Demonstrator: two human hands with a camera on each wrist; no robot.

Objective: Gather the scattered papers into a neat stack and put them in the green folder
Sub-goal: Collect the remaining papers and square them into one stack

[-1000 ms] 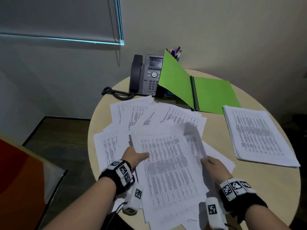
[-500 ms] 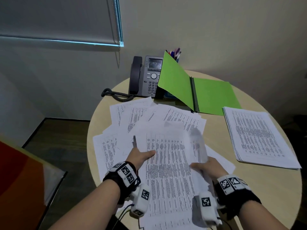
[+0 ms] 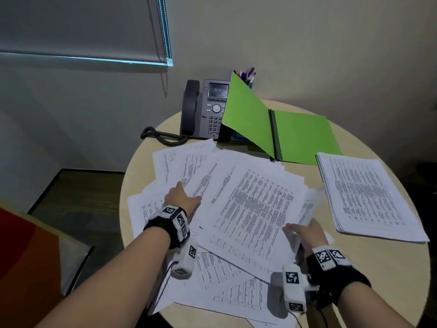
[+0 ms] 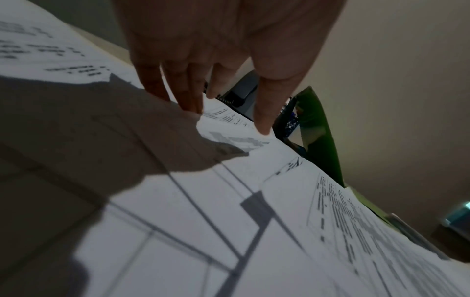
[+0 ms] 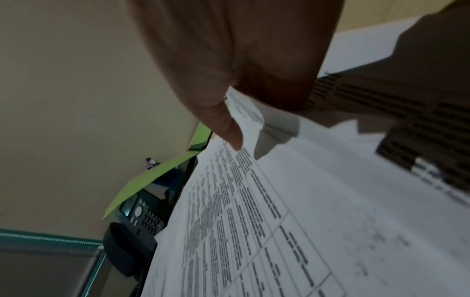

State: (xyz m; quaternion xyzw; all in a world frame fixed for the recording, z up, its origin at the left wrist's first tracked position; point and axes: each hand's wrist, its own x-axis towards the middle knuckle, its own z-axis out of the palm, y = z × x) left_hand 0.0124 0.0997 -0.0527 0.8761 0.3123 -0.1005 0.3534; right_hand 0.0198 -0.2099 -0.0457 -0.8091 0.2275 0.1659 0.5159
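Scattered printed papers [image 3: 248,209] cover the middle of the round table [image 3: 390,268], overlapping at many angles. My left hand [image 3: 183,197] lies flat on their left part, fingers straight, with the fingertips [image 4: 193,108] touching a sheet. At the pile's right edge my right hand [image 3: 305,232] pinches a curled sheet [image 3: 311,204]; the thumb [image 5: 229,128] presses on top of it and the fingers are hidden under it. The green folder [image 3: 305,136] lies open at the back, its left cover [image 3: 246,114] propped up. A neat stack of papers [image 3: 369,197] lies right of the pile.
A grey desk phone [image 3: 208,110] with a coiled cord stands at the table's back left, behind the raised cover. A cup of pens [image 3: 247,76] shows behind the folder. Bare tabletop lies at the near right. An orange-red object [image 3: 23,268] is at the lower left.
My left hand has slid farther away and left across the papers. My right hand has carried the curled sheet a little to the right, and the top sheets have shifted.
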